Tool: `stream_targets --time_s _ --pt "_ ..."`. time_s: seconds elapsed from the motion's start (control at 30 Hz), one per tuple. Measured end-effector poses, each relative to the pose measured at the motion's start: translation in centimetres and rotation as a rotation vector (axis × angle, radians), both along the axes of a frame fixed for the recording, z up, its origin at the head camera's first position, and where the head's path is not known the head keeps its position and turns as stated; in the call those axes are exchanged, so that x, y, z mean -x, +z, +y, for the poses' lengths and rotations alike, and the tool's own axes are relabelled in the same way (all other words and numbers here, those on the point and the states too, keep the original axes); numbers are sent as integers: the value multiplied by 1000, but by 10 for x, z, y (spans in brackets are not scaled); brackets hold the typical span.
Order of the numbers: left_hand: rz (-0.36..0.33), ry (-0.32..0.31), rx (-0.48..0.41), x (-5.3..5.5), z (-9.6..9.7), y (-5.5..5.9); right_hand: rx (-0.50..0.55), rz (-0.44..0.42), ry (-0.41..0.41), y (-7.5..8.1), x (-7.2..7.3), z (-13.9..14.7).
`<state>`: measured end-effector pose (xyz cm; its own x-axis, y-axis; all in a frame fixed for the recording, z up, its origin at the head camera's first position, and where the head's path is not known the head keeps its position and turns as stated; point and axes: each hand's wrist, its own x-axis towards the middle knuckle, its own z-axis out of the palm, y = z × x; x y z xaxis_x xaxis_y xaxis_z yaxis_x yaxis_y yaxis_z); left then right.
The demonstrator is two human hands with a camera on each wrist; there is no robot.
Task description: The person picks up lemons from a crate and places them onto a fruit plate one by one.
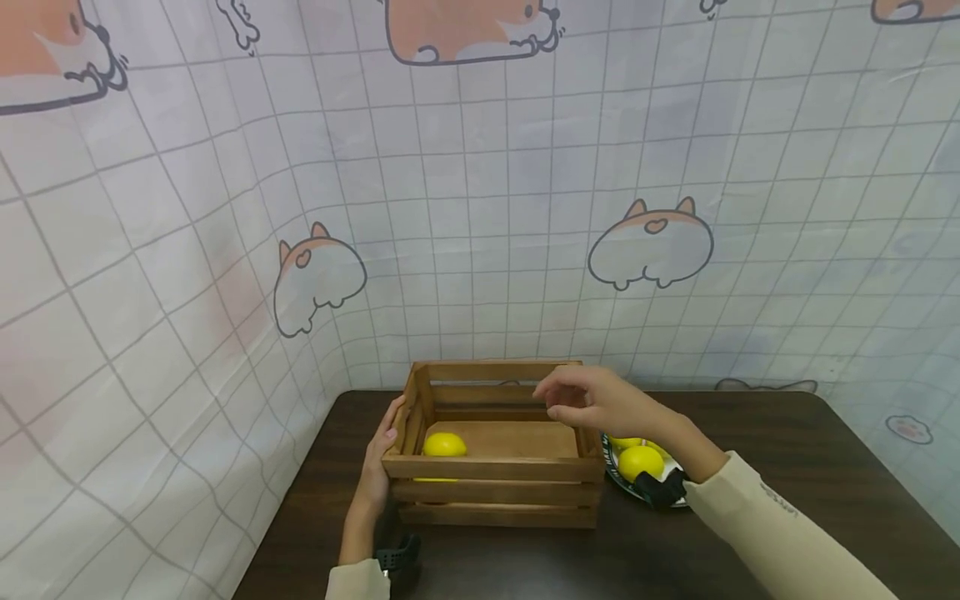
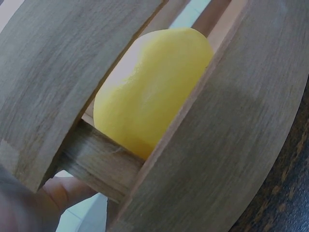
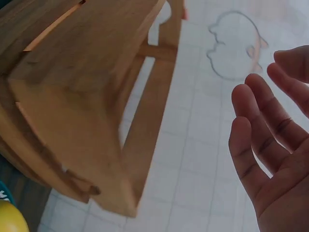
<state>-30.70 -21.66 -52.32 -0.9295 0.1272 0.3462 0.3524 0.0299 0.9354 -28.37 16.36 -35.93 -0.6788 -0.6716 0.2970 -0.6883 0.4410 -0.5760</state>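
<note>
A slatted wooden crate (image 1: 495, 470) stands on the table, with a yellow lemon (image 1: 445, 444) inside at its left end. Through the gap between the front slats, the left wrist view shows that lemon (image 2: 152, 92) up close. My left hand (image 1: 373, 467) holds the crate's left side, fingertips at the top rim; a finger (image 2: 72, 191) shows by the corner post. Over the crate's right end hovers my right hand (image 1: 592, 398), fingers loosely bent and nothing in them. The right wrist view shows this hand (image 3: 275, 154) apart from the crate (image 3: 72, 130).
Right of the crate, a patterned plate (image 1: 617, 481) bears yellow lemons (image 1: 640, 462), partly hidden by the right forearm and its black wrist strap (image 1: 660, 490). The dark table (image 1: 795, 483) meets a grid-patterned cloth (image 1: 487, 292) behind and at the left.
</note>
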Motion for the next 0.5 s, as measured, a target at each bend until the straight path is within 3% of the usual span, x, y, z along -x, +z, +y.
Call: stream_targets --time_s 0.2,0.5 --pt "9 5 -1 0 0 0 -111 7 111 13 8 -27" --pt "18 4 5 -2 0 3 -266 0 226 17 23 -62"
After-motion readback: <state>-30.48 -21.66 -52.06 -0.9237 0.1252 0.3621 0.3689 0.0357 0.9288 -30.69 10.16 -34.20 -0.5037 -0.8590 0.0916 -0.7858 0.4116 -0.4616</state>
